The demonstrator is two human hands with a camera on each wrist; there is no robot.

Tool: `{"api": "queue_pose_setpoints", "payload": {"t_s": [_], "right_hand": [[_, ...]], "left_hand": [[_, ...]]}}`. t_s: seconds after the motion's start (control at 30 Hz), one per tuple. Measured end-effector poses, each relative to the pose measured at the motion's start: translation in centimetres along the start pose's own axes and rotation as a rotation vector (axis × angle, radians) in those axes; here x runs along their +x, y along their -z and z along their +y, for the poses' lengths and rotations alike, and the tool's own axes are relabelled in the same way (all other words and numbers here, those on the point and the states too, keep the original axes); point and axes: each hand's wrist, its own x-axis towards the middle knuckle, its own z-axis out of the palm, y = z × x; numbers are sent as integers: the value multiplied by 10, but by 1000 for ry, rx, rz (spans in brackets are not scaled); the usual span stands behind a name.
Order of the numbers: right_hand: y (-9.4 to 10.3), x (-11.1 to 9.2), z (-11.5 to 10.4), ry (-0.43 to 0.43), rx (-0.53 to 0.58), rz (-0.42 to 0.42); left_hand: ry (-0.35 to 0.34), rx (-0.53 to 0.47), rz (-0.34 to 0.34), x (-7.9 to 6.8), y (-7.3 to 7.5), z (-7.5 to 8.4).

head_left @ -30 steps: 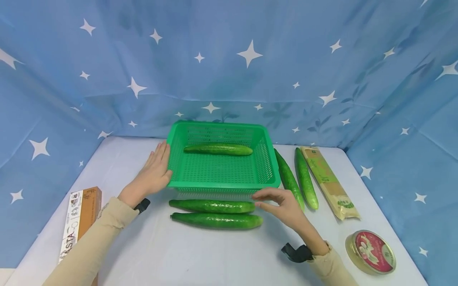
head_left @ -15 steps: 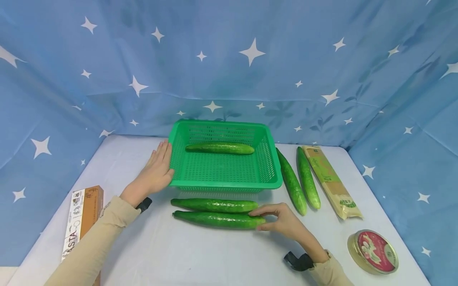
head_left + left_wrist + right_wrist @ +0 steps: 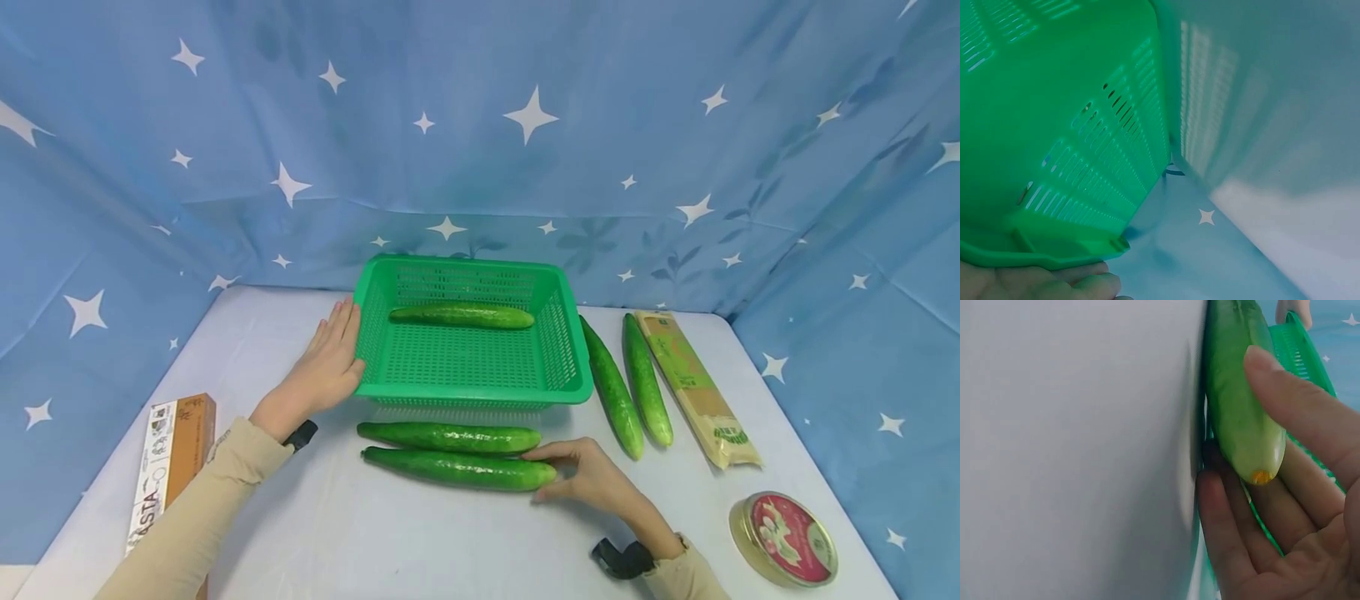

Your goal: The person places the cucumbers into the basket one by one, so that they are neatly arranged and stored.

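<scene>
My right hand point(image 3: 588, 475) holds the right end of the nearer of two cucumbers in front of the basket. That cucumber point(image 3: 457, 469) lies crosswise on the white table; in the right wrist view its pale tip point(image 3: 1260, 459) sits between thumb and fingers. Just behind it lies a second cucumber point(image 3: 446, 436), parallel to it. My left hand point(image 3: 322, 358), fingers straight, rests along the left side of the green plastic basket point(image 3: 472, 393). In the left wrist view, its fingers point(image 3: 1054, 284) lie against the rim. Inside the basket is one cucumber point(image 3: 461, 314).
Right of the basket lie two more cucumbers point(image 3: 612, 387) point(image 3: 647, 379) beside a long flat noodle packet point(image 3: 701, 387). A round red-lidded tin point(image 3: 783, 539) stands at the near right. A pasta box point(image 3: 171, 467) is at the left, partly behind my left sleeve. Blue star-patterned cloth encloses the table.
My right hand has moved toward me, from the right end of the farther cucumber to that of the nearer one, and its fingers have come around it. The left hand keeps its place at the basket.
</scene>
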Motion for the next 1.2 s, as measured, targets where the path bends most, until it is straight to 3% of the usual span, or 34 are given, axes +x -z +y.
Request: {"api": "queue_pose_setpoints", "payload": {"t_s": [0.53,0.87,1.2], "right_hand": [[-2,1,-2,11,-40,24],[-1,-4,-13,15,176,48],[9,-12,-40,38,153,57]], "left_hand": [[-11,3,18,-2,1,2],[-4,3,7,0,-1,1],[-6,-1,7,1,-1,0]]}}
